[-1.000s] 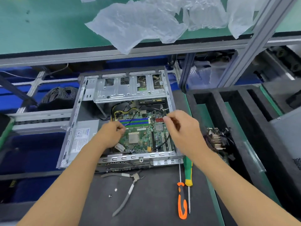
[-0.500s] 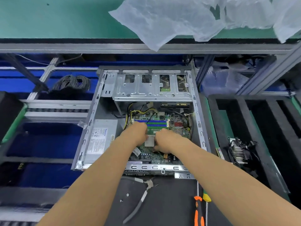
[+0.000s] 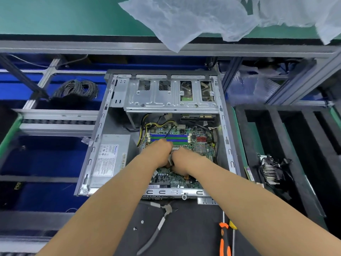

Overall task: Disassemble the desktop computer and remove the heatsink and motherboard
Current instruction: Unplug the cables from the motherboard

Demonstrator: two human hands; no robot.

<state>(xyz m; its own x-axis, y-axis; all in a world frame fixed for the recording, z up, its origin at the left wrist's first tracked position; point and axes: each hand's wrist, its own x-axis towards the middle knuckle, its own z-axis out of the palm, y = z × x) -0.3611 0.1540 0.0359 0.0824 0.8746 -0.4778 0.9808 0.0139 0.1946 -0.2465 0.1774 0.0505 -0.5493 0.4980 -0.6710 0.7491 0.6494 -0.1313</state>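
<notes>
Reaching into the open grey metal computer case (image 3: 103, 143), left hand (image 3: 158, 154) and right hand (image 3: 184, 160) meet over the green motherboard (image 3: 193, 139), fingers curled down; their grasp cannot be told.

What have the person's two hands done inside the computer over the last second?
The right hand came down from the board's upper right to the middle of the motherboard, meeting the left hand, which shifted slightly right. Both now lie over the processor area with a grey part between them; their grip is hidden. The case, pliers and screwdrivers stayed as they were.
</notes>
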